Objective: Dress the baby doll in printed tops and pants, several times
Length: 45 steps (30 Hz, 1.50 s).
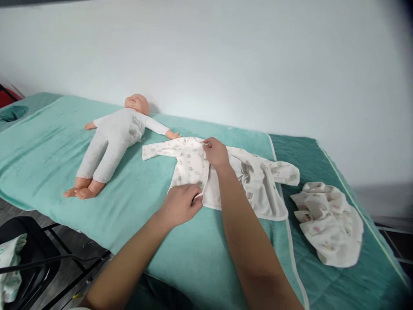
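A small white baby shirt with a printed pattern lies spread on the green bed cover, its front partly open and its right side rumpled. My left hand is closed on the lower front edge of the shirt. Higher up, near the neckline, my right hand pinches the same front edge. To the left a baby doll in a white suit lies on its back, one arm stretched toward the shirt's shoulder.
A crumpled white printed cloth sits on the darker green sheet at right. The light green cover spans the bed against a white wall. At lower left stands a black chair with a white-and-green package on it.
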Each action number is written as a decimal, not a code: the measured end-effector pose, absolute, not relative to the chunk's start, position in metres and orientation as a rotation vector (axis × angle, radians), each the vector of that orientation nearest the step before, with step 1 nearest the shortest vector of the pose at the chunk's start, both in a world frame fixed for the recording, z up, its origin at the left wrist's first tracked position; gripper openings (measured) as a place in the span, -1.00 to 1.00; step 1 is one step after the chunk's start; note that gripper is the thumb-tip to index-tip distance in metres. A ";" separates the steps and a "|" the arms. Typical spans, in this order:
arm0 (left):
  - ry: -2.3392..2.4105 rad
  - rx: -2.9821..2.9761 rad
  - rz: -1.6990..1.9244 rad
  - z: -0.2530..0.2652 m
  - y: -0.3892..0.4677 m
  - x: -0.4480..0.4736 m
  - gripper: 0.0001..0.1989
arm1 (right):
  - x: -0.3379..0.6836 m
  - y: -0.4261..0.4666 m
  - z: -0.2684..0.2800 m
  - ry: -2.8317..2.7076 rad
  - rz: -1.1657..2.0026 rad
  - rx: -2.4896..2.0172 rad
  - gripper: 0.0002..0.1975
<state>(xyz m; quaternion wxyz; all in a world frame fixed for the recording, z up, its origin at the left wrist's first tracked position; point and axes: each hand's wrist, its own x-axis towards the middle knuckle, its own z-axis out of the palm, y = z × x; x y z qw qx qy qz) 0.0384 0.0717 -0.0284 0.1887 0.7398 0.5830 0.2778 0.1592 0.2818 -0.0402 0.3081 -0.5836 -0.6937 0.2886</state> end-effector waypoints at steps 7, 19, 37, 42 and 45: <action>1.950 1.308 1.527 -0.036 0.069 0.017 -0.84 | 0.144 0.272 -0.024 -1.410 1.431 -1.063 -0.63; 2.293 1.905 1.436 -0.044 0.054 0.002 -0.89 | 0.111 0.260 -0.052 -2.020 0.930 -0.981 -0.65; 2.061 2.386 0.781 -0.044 0.024 0.006 -0.76 | 0.193 0.153 -0.059 -2.354 0.194 -1.483 -0.41; 2.011 2.405 0.722 -0.045 0.030 -0.012 -0.61 | 0.245 0.097 -0.053 -2.338 -0.046 -1.370 -0.65; 2.002 2.448 0.699 -0.045 0.036 -0.027 -0.64 | 0.279 0.074 -0.053 -2.372 -0.134 -1.350 -0.74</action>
